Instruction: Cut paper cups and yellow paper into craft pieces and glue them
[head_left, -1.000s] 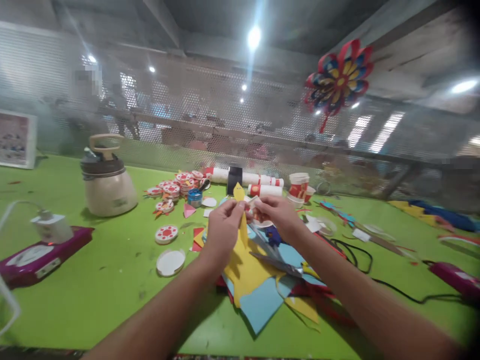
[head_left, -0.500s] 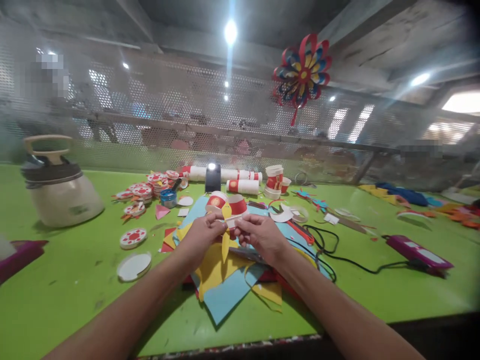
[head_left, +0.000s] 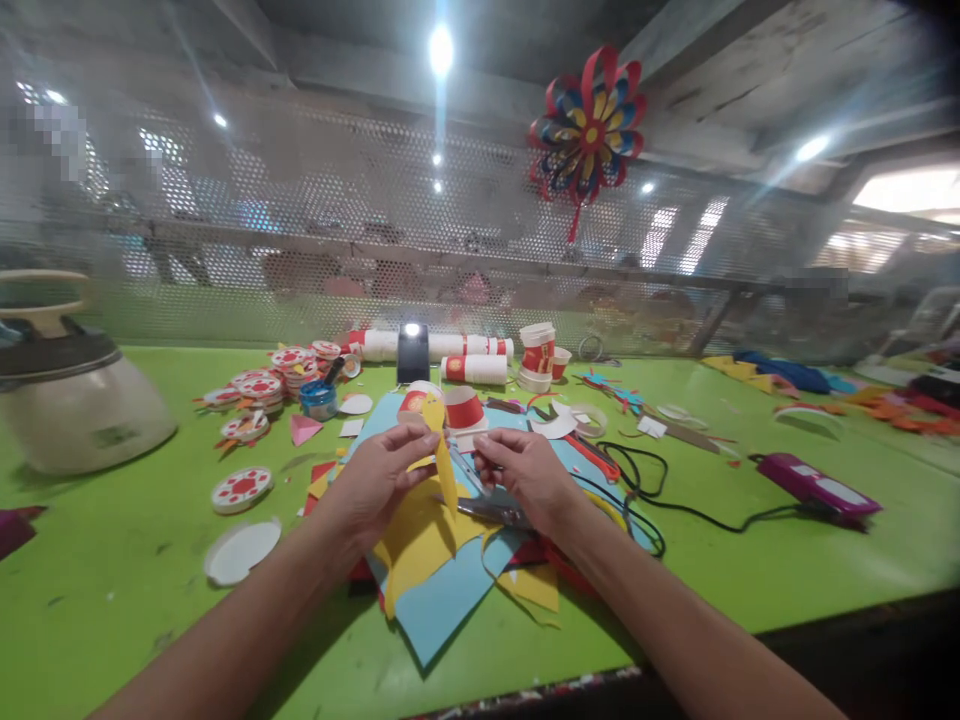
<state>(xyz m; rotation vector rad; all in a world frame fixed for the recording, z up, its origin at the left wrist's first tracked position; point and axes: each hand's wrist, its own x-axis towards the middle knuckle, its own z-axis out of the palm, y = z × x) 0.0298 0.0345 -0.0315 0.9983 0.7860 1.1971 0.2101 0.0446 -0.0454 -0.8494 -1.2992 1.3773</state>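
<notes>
My left hand (head_left: 387, 476) pinches a long yellow paper cut-out (head_left: 445, 465) with a rounded top and a narrow lower end, holding it upright. To its right, my right hand (head_left: 520, 474) has thumb and fingertips pressed together; anything between them is too small to make out. A gap separates this hand from the cut-out. Below both hands lie yellow sheets (head_left: 420, 545) on a light blue sheet (head_left: 435, 620), and a dark-bladed pair of scissors (head_left: 491, 511) rests partly under my right hand. Just behind stand red and white paper cups (head_left: 463, 408).
Left are stacked red-dotted paper discs (head_left: 259, 385), a blue jar (head_left: 319, 400), a white lid (head_left: 241, 551) and a big jug (head_left: 82, 400). On the right lie a black cord (head_left: 705, 521) and a purple device (head_left: 816, 487). A paper flower (head_left: 591, 135) hangs above.
My right hand has moved apart from the yellow cut-out, which stays in my left hand and now shows more fully. The whole view has shifted a little to the right.
</notes>
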